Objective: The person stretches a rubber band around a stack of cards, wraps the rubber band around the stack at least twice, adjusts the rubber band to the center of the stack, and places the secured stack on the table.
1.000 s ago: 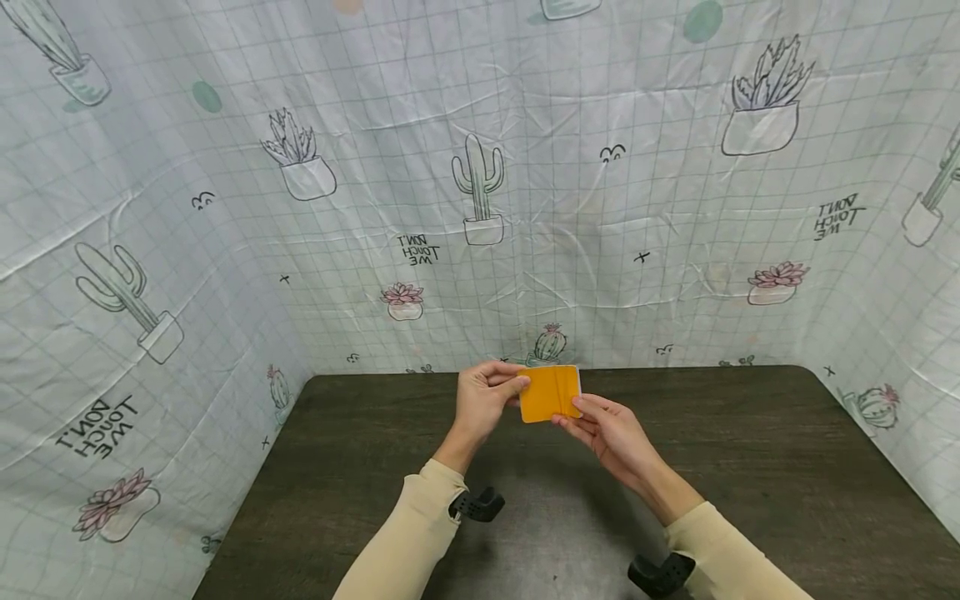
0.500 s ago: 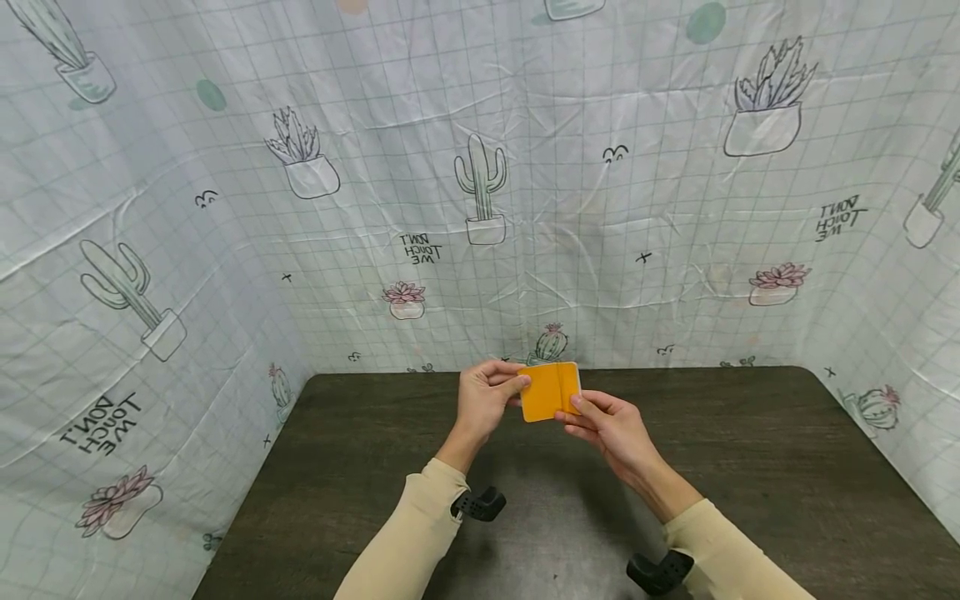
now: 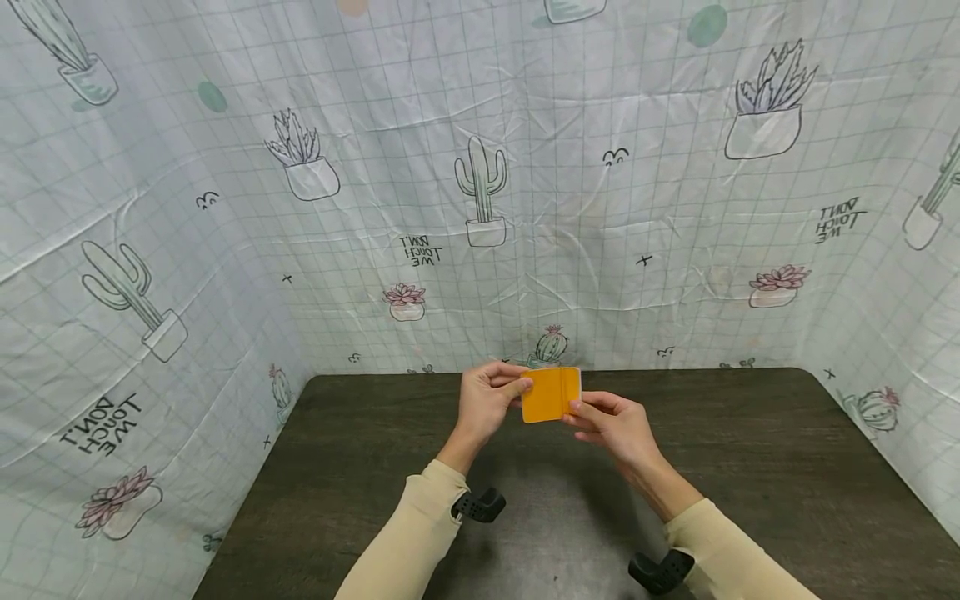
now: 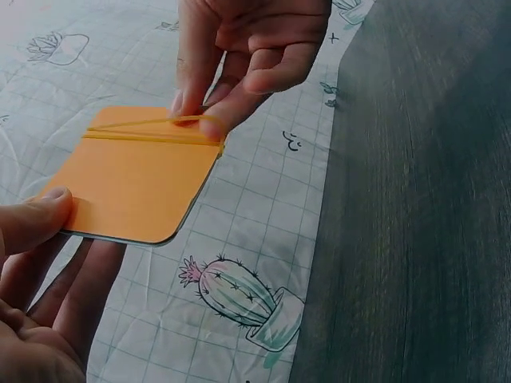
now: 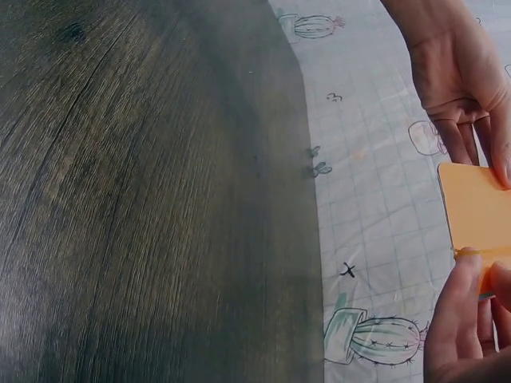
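A small orange notebook (image 3: pixel 542 396) with a yellow elastic band (image 4: pixel 144 124) is held above the table between both hands. My left hand (image 3: pixel 483 404) pinches its left edge, thumb on the cover and fingers behind. At the other end, my right hand (image 3: pixel 618 425) has its thumb and fingertips on the band and the notebook's edge. In the left wrist view the band slants across the cover, partly apart from a straight line beside it. The right wrist view cuts off part of the notebook (image 5: pixel 479 207).
The dark wooden table (image 3: pixel 360 467) lies below both hands. A white grid-patterned cloth (image 3: pixel 390 183) printed with cacti hangs behind the table and along both sides. Black wrist straps (image 3: pixel 478 505) sit over the beige sleeves.
My right hand's fingers have shifted slightly right along the notebook's end. The left hand keeps its pinch, and the notebook stays almost in place.
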`<state>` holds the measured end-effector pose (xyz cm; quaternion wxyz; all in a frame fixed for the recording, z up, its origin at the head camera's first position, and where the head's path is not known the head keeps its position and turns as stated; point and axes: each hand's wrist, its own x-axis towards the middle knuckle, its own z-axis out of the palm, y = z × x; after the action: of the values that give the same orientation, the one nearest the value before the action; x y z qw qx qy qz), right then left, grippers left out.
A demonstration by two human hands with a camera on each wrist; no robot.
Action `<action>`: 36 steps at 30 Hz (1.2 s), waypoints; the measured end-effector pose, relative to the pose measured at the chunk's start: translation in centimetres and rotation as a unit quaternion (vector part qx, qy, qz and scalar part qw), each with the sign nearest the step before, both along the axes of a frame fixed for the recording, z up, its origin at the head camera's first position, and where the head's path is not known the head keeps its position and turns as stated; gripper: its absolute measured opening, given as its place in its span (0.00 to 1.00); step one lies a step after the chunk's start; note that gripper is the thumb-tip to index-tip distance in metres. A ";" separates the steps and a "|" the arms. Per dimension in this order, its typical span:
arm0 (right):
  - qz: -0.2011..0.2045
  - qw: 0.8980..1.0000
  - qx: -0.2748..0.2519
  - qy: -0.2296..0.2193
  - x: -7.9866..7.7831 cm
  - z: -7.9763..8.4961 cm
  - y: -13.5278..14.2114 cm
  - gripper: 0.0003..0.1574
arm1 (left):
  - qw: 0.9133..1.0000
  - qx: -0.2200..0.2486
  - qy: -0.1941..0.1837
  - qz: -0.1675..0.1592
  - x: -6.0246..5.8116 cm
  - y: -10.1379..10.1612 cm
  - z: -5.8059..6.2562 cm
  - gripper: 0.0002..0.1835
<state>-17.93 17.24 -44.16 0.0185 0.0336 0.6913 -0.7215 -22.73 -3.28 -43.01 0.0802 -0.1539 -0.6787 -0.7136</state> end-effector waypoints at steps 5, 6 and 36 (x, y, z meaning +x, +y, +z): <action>-0.008 0.995 0.099 0.018 -0.1 -0.2 0.4 0.23 | 1.000 -0.009 -0.001 -0.006 0.0 -0.2 0.0 0.07; -0.007 0.994 0.111 0.023 -0.2 -0.2 0.4 0.22 | 1.000 -0.010 -0.001 -0.009 0.0 -0.3 0.0 0.07; 0.023 0.970 0.164 0.179 -0.5 1.7 0.0 0.12 | 0.992 -0.087 0.000 -0.087 -0.1 1.3 0.6 0.14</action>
<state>-18.46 17.24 -42.48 -0.0950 -0.1092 0.7928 -0.5920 -22.87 -2.02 -42.45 0.0043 -0.2186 -0.7223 -0.6561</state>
